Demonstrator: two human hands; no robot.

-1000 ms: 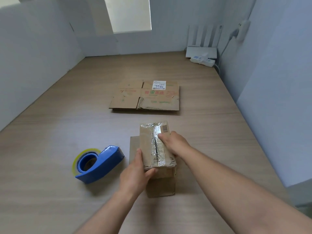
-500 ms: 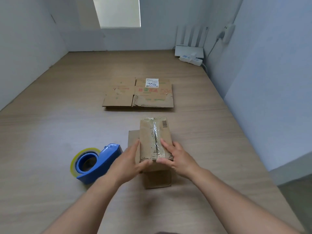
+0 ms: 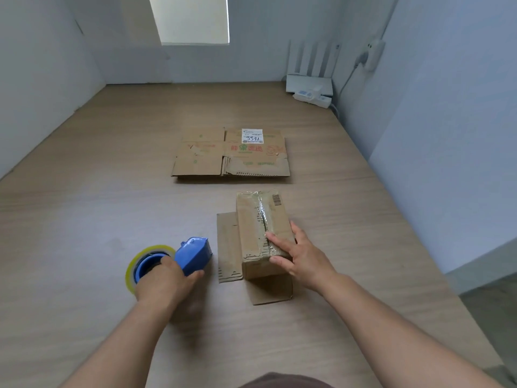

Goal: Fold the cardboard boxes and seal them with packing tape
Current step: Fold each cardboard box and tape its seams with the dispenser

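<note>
Where both hands were on the small box half a second ago, the left hand has now moved to the tape dispenser.
Left fingers curl round the blue dispenser, left of the box on the wooden surface. The right hand stays flat on the taped top, fingers spread. The box sits centre, with the flattened box beyond it.
</note>
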